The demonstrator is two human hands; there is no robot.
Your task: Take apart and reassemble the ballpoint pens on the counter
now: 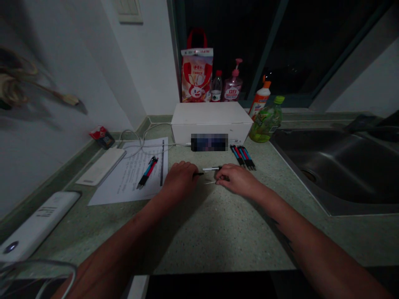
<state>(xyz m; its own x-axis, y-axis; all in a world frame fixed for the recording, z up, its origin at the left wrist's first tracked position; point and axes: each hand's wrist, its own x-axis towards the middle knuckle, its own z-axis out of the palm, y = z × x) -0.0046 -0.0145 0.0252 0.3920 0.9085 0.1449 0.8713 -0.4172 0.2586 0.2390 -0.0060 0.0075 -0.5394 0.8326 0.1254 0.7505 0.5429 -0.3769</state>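
My left hand is closed at the counter's middle, and a short black pen part sticks out from its fingertips. Opposite it, my right hand has its fingers pinched around a thin whitish pen refill that points left. A white and black pen barrel lies just beyond the two hands, its right end by my right fingers. To the left, several blue, red and black pens rest on a printed sheet. More assembled pens lie in a row beyond my right hand.
A white box stands at the back with a pixelated phone-like object and cable before it. A green bottle is beside the metal sink. Left are a flat white box, a red-black packet and a long white device.
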